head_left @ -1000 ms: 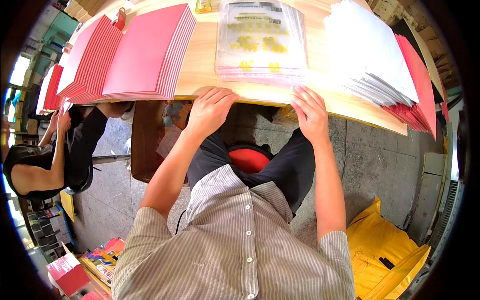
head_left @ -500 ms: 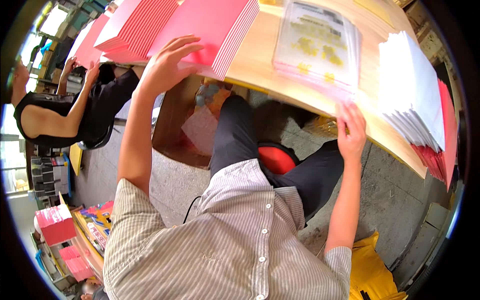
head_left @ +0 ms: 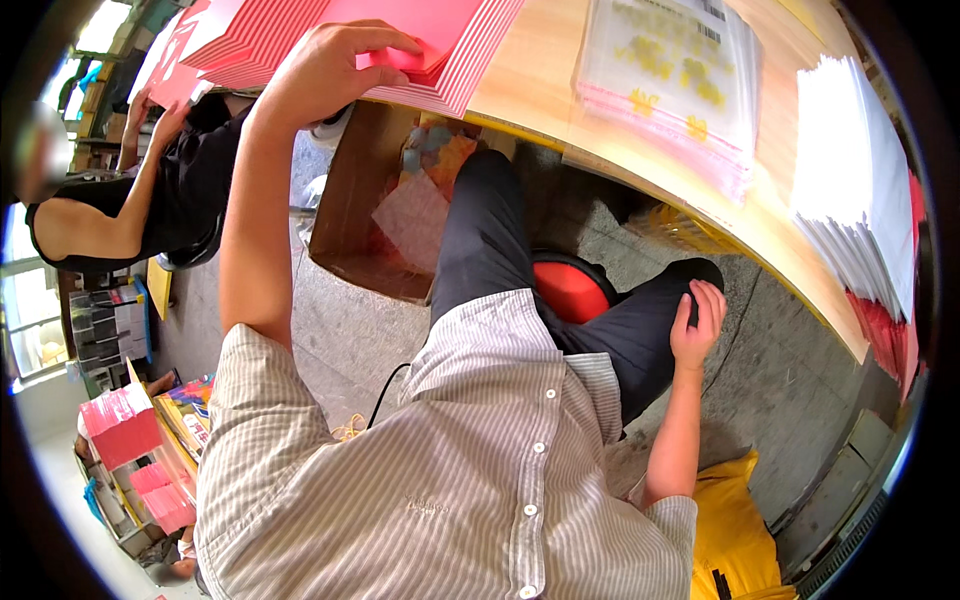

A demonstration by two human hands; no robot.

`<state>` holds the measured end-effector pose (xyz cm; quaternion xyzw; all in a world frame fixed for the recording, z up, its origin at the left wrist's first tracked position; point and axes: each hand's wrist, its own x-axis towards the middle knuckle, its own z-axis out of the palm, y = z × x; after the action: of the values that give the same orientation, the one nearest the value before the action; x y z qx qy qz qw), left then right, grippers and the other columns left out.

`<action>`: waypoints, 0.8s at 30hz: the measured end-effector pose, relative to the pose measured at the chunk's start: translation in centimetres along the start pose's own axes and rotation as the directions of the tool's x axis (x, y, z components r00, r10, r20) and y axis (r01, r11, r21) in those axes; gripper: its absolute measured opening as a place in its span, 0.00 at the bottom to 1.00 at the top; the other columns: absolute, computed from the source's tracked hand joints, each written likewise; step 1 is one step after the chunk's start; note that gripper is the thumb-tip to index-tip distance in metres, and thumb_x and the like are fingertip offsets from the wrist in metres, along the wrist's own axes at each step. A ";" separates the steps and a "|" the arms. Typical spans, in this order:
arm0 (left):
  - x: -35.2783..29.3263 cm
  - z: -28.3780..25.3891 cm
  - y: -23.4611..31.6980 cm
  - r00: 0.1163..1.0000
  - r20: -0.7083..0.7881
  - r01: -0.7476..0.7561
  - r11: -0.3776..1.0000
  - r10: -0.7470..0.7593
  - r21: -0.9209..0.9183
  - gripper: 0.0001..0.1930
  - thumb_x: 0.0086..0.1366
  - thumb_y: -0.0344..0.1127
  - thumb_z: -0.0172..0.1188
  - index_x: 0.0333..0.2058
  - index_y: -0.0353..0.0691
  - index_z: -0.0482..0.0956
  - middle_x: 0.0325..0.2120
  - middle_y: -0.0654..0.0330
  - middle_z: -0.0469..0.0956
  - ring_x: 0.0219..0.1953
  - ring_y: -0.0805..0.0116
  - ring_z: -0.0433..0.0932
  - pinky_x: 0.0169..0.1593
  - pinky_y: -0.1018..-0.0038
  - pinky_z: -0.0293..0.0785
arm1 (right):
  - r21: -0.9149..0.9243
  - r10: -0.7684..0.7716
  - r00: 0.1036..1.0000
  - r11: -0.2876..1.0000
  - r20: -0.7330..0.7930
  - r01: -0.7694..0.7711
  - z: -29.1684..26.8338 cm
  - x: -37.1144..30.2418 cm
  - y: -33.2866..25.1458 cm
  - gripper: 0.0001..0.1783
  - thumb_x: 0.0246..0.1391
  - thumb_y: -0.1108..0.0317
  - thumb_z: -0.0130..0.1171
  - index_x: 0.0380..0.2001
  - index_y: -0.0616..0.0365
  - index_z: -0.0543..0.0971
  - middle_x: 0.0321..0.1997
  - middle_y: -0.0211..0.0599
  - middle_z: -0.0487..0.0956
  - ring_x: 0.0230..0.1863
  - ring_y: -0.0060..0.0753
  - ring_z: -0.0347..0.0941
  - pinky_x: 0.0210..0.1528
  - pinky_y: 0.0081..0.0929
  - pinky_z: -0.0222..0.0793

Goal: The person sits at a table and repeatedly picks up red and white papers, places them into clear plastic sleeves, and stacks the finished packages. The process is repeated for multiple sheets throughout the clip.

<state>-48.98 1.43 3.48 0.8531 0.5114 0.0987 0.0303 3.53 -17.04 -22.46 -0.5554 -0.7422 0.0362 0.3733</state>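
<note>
My left hand (head_left: 325,70) is at the near corner of a stack of flat red pieces (head_left: 470,55) with pale edges. Its thumb and fingers close round the corner of the top red piece, which looks slightly bent up; whether these are folders or booklets I cannot tell. My right hand (head_left: 697,318) lies on my right knee, fingers loosely curved over the dark trousers, holding nothing. Clear plastic sleeves (head_left: 665,90) with yellow print lie in a pile on the wooden table (head_left: 530,85), to the right of the red stack.
White envelope-like sheets (head_left: 850,190) stand stacked at the table's right, above red ones. Another red stack (head_left: 250,40) is further left. Under the table is a cardboard box (head_left: 345,215) with scraps. A person in black (head_left: 120,215) sits at left. A yellow bag (head_left: 735,530) lies lower right.
My right hand has left the plastic sleeves at the table edge and come down onto my knee. My left hand has closed on the top red piece's corner. The view has shifted slightly.
</note>
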 end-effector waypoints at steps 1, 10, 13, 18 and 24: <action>0.0 0.0 -0.1 0.999 -0.022 -0.045 0.999 0.045 -0.002 0.18 0.56 0.32 0.70 0.47 0.46 0.86 0.47 0.59 0.84 0.47 0.62 0.84 0.55 0.67 0.79 | 0.019 0.107 0.993 0.994 0.051 -0.108 0.6 -1.0 0.8 0.18 0.58 0.72 0.62 0.51 0.63 0.80 0.58 0.44 0.79 0.64 0.49 0.70 0.66 0.43 0.63; -0.7 0.9 -1.1 0.999 -0.034 0.038 0.999 -0.039 -0.031 0.18 0.61 0.33 0.68 0.51 0.48 0.85 0.50 0.61 0.84 0.51 0.62 0.83 0.55 0.67 0.80 | -0.186 0.385 0.877 0.921 0.287 -0.344 3.1 -1.2 3.4 0.17 0.57 0.63 0.66 0.47 0.57 0.84 0.58 0.39 0.80 0.67 0.46 0.68 0.69 0.43 0.57; -0.9 1.1 -1.2 0.998 -0.064 -0.008 0.998 0.005 -0.061 0.17 0.63 0.32 0.66 0.51 0.48 0.85 0.50 0.61 0.84 0.51 0.63 0.83 0.55 0.67 0.80 | -0.128 0.460 0.858 0.888 0.229 -0.442 3.4 -1.3 3.8 0.15 0.56 0.63 0.66 0.45 0.57 0.85 0.57 0.40 0.81 0.65 0.45 0.69 0.69 0.42 0.57; -1.1 1.5 -0.6 0.988 -0.156 -0.015 0.998 0.005 -0.066 0.15 0.66 0.31 0.64 0.51 0.43 0.81 0.45 0.58 0.85 0.46 0.60 0.85 0.49 0.68 0.80 | -0.130 0.462 0.866 0.886 0.189 -0.444 3.7 -1.9 4.1 0.14 0.57 0.63 0.66 0.45 0.55 0.85 0.56 0.42 0.81 0.65 0.45 0.70 0.69 0.43 0.57; -1.6 2.3 -0.5 0.953 -0.302 -0.021 1.000 0.023 0.009 0.08 0.68 0.31 0.60 0.46 0.41 0.79 0.37 0.57 0.83 0.38 0.55 0.84 0.42 0.65 0.79 | -0.140 0.469 0.860 0.883 0.201 -0.448 3.7 -1.9 4.1 0.14 0.58 0.62 0.65 0.45 0.56 0.85 0.57 0.43 0.80 0.65 0.45 0.69 0.69 0.43 0.57</action>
<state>-49.72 0.35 0.88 0.8337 0.5008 0.2269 -0.0517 4.76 -15.78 -28.03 -0.7240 -0.6275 0.1548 0.2411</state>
